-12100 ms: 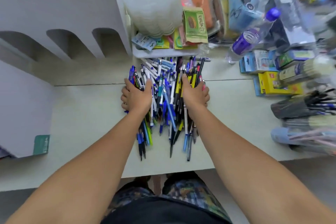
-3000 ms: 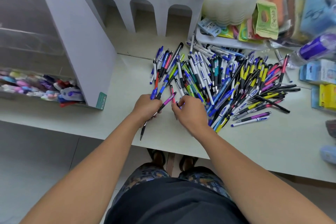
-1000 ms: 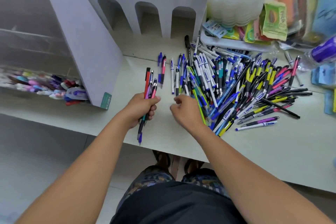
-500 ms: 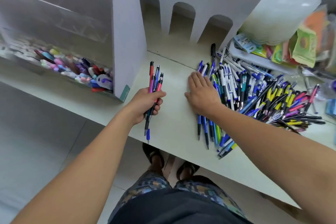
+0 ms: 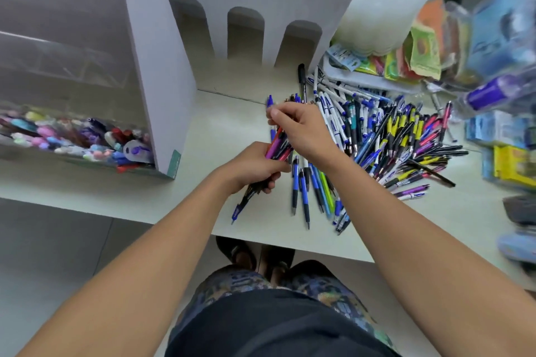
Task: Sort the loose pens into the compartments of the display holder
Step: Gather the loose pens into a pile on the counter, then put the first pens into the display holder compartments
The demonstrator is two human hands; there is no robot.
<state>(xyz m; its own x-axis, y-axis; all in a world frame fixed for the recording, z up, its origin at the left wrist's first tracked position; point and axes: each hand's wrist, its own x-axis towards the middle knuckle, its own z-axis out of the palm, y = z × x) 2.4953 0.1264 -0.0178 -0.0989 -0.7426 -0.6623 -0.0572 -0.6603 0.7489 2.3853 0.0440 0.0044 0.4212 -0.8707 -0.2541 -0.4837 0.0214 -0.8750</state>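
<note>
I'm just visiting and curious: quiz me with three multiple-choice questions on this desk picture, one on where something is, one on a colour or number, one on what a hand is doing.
1. Where does the big heap of loose pens lie?
A. On the desk, right of the hands
B. On the floor
C. Inside the white holder

2. How many arched openings show in the white holder?
A. One
B. Three
C. Six

3. What is the left hand doing?
A. Lying flat on the desk
B. Hanging at the person's side
C. Gripping a bundle of pens

Answers:
1. A: the heap spreads over the desk to the right of the right hand.
2. B: three arches stand side by side along the holder's front.
3. C: its fingers curl round the bundle of pens, while the right hand pinches a blue pen above it.
</note>
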